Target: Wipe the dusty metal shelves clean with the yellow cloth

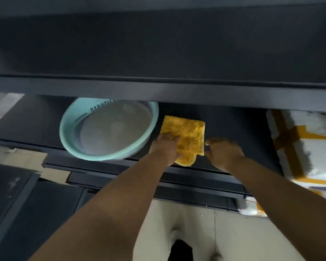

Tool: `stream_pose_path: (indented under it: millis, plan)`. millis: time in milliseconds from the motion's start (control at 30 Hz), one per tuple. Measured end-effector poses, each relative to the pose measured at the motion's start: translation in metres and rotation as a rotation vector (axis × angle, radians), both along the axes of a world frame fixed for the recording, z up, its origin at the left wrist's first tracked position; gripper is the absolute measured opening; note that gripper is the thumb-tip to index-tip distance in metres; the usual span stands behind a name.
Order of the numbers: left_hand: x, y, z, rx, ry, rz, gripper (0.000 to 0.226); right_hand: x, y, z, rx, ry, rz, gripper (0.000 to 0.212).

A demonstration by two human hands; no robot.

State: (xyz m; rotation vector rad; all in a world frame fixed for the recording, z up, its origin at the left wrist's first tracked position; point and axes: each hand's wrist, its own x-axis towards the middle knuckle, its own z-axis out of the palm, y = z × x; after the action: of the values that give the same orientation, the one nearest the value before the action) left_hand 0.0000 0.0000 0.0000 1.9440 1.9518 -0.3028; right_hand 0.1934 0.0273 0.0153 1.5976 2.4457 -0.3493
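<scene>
The yellow cloth (188,134) lies on the middle shelf (233,129) of a dark metal rack, just to the right of a basin (68,132). It is a folded rectangle of nubby, terry-like fabric with a stitched hem. Its long axis runs front to back, leaning slightly to the right toward the far end. The far short edge lies flat on the shelf panel, and the near end droops over the shelf's front lip. The left hand (165,147) sits on the cloth's near left part; its grip is closed on the fabric, with the fingers curled over it. The right hand (223,153) is at the cloth's near right edge, with its fingertips (208,142) against the hem. Whether this grip is clamped on the fabric or only touching it cannot be told. The basin is round, of smooth teal plastic with raised lettering on its inner wall, and holds cloudy grey water. Its near rim reaches the front lip. The upper shelf (158,53) is a flat, matte, dark sheet with a folded front rail. A white foam box (312,132), crossed with tan tape, stands on the middle shelf, well apart to the right.
</scene>
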Motion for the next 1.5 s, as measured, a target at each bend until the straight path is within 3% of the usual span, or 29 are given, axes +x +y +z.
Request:
stream_pose_path:
  millis: [133, 400, 633, 733, 867, 1067, 1233, 1367, 1500]
  plan:
    - [0.004, 0.006, -0.015, -0.053, 0.049, -0.029, 0.074, -0.002, 0.0, -0.007, -0.008, 0.008, -0.015, 0.035]
    - [0.023, -0.004, -0.014, 0.042, 0.13, 0.02, 0.029, 0.002, -0.009, -0.009, -0.006, 0.018, 0.05, 0.032]
    - [0.027, -0.051, 0.007, 0.011, -0.091, 0.261, 0.036, 0.016, -0.032, 0.004, 0.017, -0.005, 0.18, 0.033]
    - [0.039, -0.081, 0.025, 0.097, -0.204, 0.433, 0.038, 0.019, -0.047, 0.017, 0.03, 0.01, 0.257, 0.034]
    - [0.051, -0.124, 0.054, 0.247, -0.348, 0.649, 0.018, 0.017, -0.073, 0.032, 0.08, 0.045, 0.354, 0.027]
    - [0.051, -0.207, 0.084, 0.373, -0.348, 0.865, 0.034, -0.004, -0.12, 0.055, 0.124, 0.183, 0.496, 0.032]
    - [0.034, -0.276, 0.108, 0.526, -0.424, 1.071, 0.021, -0.038, -0.164, 0.077, 0.134, 0.277, 0.658, 0.039]
    - [0.012, -0.32, 0.131, 0.675, -0.463, 1.225, 0.024, -0.073, -0.199, 0.1, 0.132, 0.401, 0.777, 0.04]
    - [-0.019, -0.356, 0.153, 0.779, -0.417, 1.306, 0.018, -0.119, -0.23, 0.122, 0.186, 0.456, 0.885, 0.037]
